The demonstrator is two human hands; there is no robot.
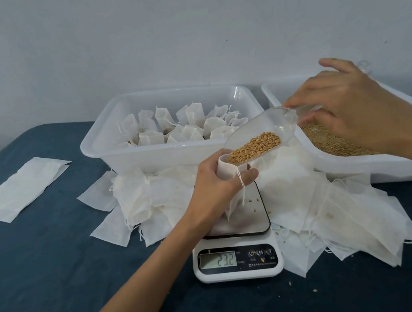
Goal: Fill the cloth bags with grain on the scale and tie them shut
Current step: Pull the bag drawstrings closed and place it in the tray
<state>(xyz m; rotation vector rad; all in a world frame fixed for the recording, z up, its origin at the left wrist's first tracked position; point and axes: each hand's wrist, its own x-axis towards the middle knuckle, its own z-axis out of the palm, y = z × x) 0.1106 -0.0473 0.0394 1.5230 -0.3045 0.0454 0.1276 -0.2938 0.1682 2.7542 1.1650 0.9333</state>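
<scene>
My left hand [213, 181] grips the open mouth of a small white cloth bag [230, 197], whose lower end rests on the platform of a white digital scale [238, 256] reading 23.2. My right hand [348, 109] holds the handle of a clear plastic scoop [263, 130] tilted down toward the bag's mouth. Golden grain [253, 148] lies at the scoop's lip, right at the bag opening. A few loose kernels sit on the scale platform.
A white tub [106, 150] behind the scale holds several tied bags. A second white tub [357, 167] at the right holds grain. Empty cloth bags [344, 217] are heaped around the scale, and flat ones [18, 188] lie at the left on the dark blue table.
</scene>
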